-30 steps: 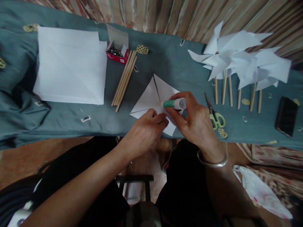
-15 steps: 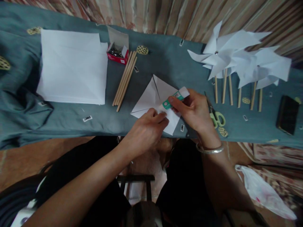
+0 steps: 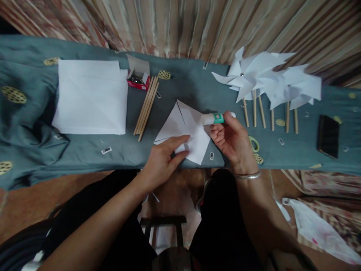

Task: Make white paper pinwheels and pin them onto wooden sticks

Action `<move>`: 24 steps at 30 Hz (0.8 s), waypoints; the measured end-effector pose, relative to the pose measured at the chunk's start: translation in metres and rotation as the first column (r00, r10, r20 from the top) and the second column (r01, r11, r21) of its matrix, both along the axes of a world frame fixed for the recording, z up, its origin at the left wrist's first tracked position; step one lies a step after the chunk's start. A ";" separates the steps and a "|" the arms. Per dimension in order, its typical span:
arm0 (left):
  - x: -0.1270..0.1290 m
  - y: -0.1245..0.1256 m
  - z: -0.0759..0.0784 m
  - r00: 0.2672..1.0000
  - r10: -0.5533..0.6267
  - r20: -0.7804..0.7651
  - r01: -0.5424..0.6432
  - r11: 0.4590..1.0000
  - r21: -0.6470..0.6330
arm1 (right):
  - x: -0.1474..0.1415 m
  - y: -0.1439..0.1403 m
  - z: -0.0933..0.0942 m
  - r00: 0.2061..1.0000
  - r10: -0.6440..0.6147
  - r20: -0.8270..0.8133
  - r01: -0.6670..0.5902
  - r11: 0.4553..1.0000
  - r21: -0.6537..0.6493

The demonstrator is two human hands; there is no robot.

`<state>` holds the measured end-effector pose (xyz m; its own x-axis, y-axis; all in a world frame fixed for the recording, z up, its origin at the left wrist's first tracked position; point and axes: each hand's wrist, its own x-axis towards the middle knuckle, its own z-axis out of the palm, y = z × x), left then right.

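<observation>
A square sheet of white paper (image 3: 194, 146) with slits cut in from its corners lies near the table's front edge. My left hand (image 3: 165, 160) rests on its lower left part, thumb and forefinger spread apart with paper showing between them. Above the sheet's right side, my right hand (image 3: 232, 141) grips a glue stick (image 3: 218, 118) with a green label between thumb and fingers. The stick lies nearly level, one white end pointing left over the paper. Behind my right wrist, scissors (image 3: 254, 143) with light green handles are mostly hidden.
Left of the sheet are several wooden sticks (image 3: 146, 109), an opened red box of metal pins (image 3: 138, 79) and a white paper stack (image 3: 91, 98). White pinwheels (image 3: 256, 79) on sticks lie at the back right. A black phone (image 3: 328, 136) sits near the right end.
My right hand has lifted the glue stick off the paper and turned it more level. My left fingers have spread from a closed pose. The view has tilted up slightly.
</observation>
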<state>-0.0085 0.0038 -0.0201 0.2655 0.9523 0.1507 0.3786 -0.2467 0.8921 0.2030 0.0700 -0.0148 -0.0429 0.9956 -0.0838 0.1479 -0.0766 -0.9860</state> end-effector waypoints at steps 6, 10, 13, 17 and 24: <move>0.001 0.004 0.001 0.865 0.262 0.427 -0.057 0.898 -0.435 | -0.015 -0.019 0.009 0.941 -0.009 -0.338 -0.063 0.977 -0.202; -0.003 0.003 -0.002 0.817 0.272 0.509 -0.026 0.898 -0.438 | -0.023 -0.028 0.012 0.878 -0.036 -0.477 -0.107 0.957 -0.269; -0.006 0.002 -0.002 0.812 0.270 0.518 -0.044 0.913 -0.406 | -0.025 -0.031 0.014 0.823 -0.080 -0.563 -0.118 0.945 -0.307; -0.007 0.000 0.003 0.798 0.283 0.532 -0.055 0.914 -0.402 | -0.024 -0.033 0.016 0.792 -0.069 -0.607 -0.153 0.939 -0.307; -0.005 -0.003 0.008 0.802 0.295 0.520 -0.075 0.913 -0.402 | -0.023 -0.037 0.019 0.826 -0.062 -0.561 -0.138 0.942 -0.306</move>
